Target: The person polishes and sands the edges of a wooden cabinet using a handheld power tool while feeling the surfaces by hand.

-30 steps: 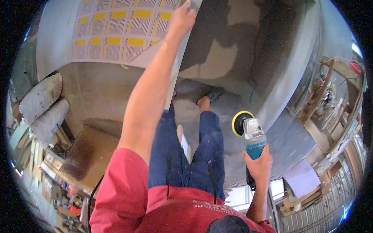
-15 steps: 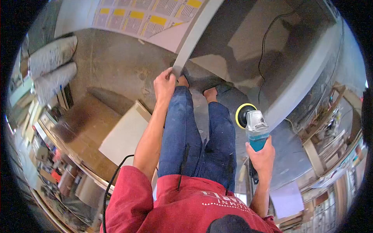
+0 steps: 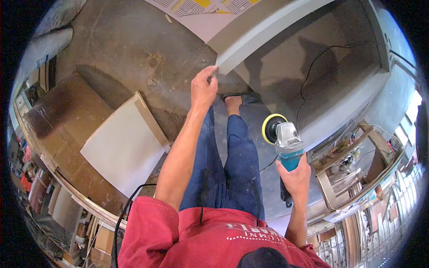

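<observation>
My right hand (image 3: 295, 176) is wrapped round the teal body of an angle grinder (image 3: 289, 147). The tool carries a round black backing pad with a yellow rim (image 3: 271, 128), held clear of the grey frame beside it. At the near corner of a long grey panel (image 3: 268, 33), my left hand (image 3: 204, 89) has its fingers curled together against the edge. The fingertips' exact hold on that corner is partly hidden. Below my hands show my legs in blue trousers (image 3: 243, 165) and one bare foot (image 3: 233, 104).
A white board (image 3: 123, 145) leans by a brown wooden sheet (image 3: 67, 129) on the left. A black cord (image 3: 308, 73) lies within the grey structure, and another cable (image 3: 127, 207) runs by my left arm. Wood scraps (image 3: 348, 165) are at right. A printed sheet (image 3: 201, 11) lies beyond the panel.
The view has shifted, with the left-hand boards now nearer. My left hand sits slightly higher and further right, still at the panel's end. My right hand keeps its hold on the grinder.
</observation>
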A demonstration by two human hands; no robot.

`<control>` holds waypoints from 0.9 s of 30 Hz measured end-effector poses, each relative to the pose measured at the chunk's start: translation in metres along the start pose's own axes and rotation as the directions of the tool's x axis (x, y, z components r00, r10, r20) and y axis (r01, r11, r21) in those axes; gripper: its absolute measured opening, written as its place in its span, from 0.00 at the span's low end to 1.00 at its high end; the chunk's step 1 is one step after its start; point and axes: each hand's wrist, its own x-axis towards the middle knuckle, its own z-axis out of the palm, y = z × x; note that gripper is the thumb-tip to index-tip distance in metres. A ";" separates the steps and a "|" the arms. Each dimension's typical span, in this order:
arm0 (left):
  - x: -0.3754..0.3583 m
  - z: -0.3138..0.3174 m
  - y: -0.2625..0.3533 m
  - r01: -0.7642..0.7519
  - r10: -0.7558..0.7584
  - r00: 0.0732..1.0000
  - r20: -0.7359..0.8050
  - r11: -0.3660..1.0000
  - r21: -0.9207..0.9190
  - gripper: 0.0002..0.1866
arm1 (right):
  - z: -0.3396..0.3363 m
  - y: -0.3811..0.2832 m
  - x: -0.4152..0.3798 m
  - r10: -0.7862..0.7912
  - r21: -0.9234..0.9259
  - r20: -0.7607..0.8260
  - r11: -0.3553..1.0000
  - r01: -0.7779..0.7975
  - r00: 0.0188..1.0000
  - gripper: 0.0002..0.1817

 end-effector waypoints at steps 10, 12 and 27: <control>0.035 0.062 0.033 -0.449 0.366 0.883 0.295 0.842 0.299 0.36 | 0.007 -0.013 -0.016 0.019 0.242 -0.075 0.970 0.000 0.997 0.34; 0.056 0.071 0.035 -0.449 0.312 0.865 0.393 0.830 0.331 0.36 | 0.007 -0.022 -0.021 0.115 0.288 -0.012 0.952 -0.107 0.993 0.35; 0.064 -0.029 -0.005 -0.389 0.117 0.872 0.475 0.753 0.530 0.21 | 0.036 -0.026 -0.048 0.134 0.527 -0.189 0.850 -0.015 0.973 0.38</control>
